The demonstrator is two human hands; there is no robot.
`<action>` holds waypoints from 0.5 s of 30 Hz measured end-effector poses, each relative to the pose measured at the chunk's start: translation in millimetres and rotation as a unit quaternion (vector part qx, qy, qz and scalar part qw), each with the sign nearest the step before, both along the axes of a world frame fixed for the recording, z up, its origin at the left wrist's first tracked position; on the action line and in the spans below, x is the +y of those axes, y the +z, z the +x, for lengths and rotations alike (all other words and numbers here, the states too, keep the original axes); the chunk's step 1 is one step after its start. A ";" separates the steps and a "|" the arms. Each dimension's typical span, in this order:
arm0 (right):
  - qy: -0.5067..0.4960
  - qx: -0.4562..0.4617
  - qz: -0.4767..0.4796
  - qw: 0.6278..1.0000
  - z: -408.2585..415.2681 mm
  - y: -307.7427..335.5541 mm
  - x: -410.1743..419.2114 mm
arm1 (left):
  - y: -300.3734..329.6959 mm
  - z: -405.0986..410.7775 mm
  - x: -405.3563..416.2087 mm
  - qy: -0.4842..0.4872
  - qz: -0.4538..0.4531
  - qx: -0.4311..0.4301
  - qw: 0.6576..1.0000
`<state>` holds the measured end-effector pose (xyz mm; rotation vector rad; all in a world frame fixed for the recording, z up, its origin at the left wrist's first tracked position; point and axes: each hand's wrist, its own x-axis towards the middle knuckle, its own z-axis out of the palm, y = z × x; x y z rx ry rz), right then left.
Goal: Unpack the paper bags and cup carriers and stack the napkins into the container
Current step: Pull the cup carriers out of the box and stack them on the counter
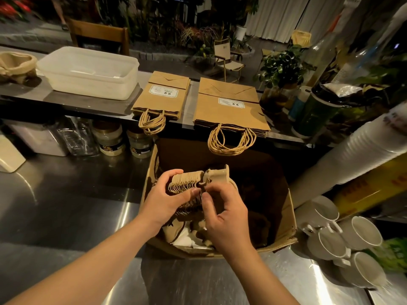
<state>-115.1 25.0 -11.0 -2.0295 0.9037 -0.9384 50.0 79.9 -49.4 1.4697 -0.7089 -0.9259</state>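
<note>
Both hands work over the open cardboard box on the desk: left hand grips the nested stack of pulp cup carriers, right hand pinches its end, so I should lift it level and keep the stack squeezed together.

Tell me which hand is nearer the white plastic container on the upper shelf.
Left. The left hand grips the stack of cup carriers over the cardboard box, below and right of the container. The right hand sits farther right, pinching the same stack.
</note>
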 end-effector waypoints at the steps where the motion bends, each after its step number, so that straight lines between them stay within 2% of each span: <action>1: 0.009 -0.017 0.015 1.000 -1.2 1.1 0.7 | -0.4 0.3 0.4 0.001 0.001 0.012 1.000; 3: 0.036 -0.066 0.069 0.995 -5.2 4.6 0.2 | -0.4 1.0 1.2 0.002 0.005 0.019 1.000; 6: 0.121 -0.131 0.190 0.965 -12.5 14.1 -7.0 | 0.4 0.5 0.6 0.007 0.012 0.016 1.000; 9: 0.186 -0.099 0.230 0.950 -20.8 24.7 -22.5 | 3.5 0.9 -1.4 0.024 0.017 0.058 0.998; 15: 0.115 -0.084 0.236 0.961 -31.6 24.5 -44.2 | 10.2 4.6 -3.9 0.058 0.014 0.124 0.990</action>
